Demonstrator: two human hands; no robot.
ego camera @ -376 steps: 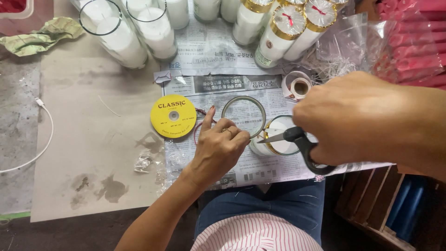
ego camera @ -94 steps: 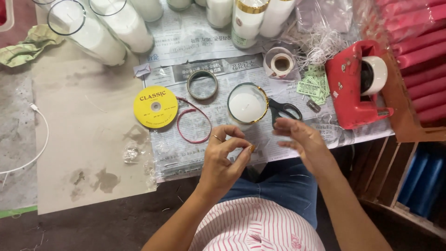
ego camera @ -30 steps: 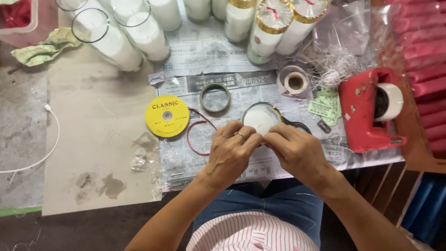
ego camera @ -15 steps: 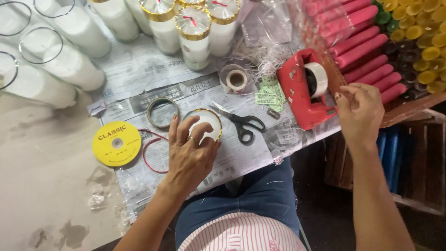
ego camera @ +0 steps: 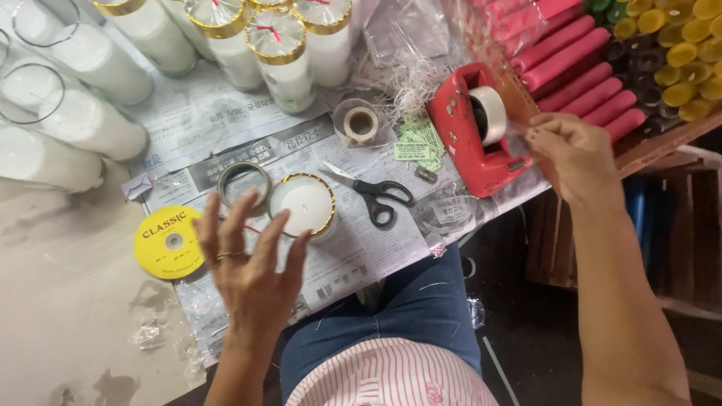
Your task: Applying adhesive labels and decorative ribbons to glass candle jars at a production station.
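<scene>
Red tape dispenser (ego camera: pixel 470 135) holding a white roll of tape (ego camera: pixel 490 113) sits on the newspaper-covered table (ego camera: pixel 226 113), toward its right edge, beside a stack of pink wax candles (ego camera: pixel 571 60). The right hand (ego camera: pixel 573 154) is at the dispenser's front end, fingertips pinched together on what looks like the clear tape end, though the strip itself is too faint to make out. The left hand (ego camera: pixel 252 267) hovers with fingers spread wide, holding nothing, just in front of a white candle in a gold-rimmed glass jar (ego camera: pixel 302 207). Just beside that jar lies a loose gold ring band (ego camera: pixel 243 183), and further left a flat yellow ribbon spool (ego camera: pixel 168 242). Black-handled scissors (ego camera: pixel 372 197) lie between the jar and the dispenser. A small roll of tape (ego camera: pixel 359 124) and green paper labels (ego camera: pixel 417 143) lie behind the scissors. Tall white jar candles with gold-edged covers (ego camera: pixel 282 56) stand at the back of the table.
</scene>
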